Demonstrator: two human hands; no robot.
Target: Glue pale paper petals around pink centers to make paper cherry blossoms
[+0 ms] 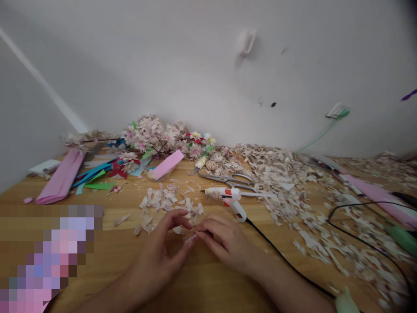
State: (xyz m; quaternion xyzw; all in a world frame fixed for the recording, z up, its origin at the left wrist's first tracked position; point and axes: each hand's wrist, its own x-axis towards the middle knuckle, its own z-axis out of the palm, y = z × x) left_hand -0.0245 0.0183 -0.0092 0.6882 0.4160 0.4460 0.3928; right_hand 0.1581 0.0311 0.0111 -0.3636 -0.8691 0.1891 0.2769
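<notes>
Pale pink paper petal (pixel 190 238) sits pinched between the fingers of left hand (pixel 163 256) and right hand (pixel 224 243), low over the wooden tabletop (pixel 202 287); white glue gun (pixel 228 198) lies just beyond the right hand.

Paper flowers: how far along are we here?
Done: a heap of finished paper flowers by the wall. In hand: left hand and right hand pinch one petal between them. Left, seemingly: loose petals near the glue gun.

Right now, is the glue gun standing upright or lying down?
Lying down: the glue gun rests on its side on the table, nozzle pointing left.
</notes>
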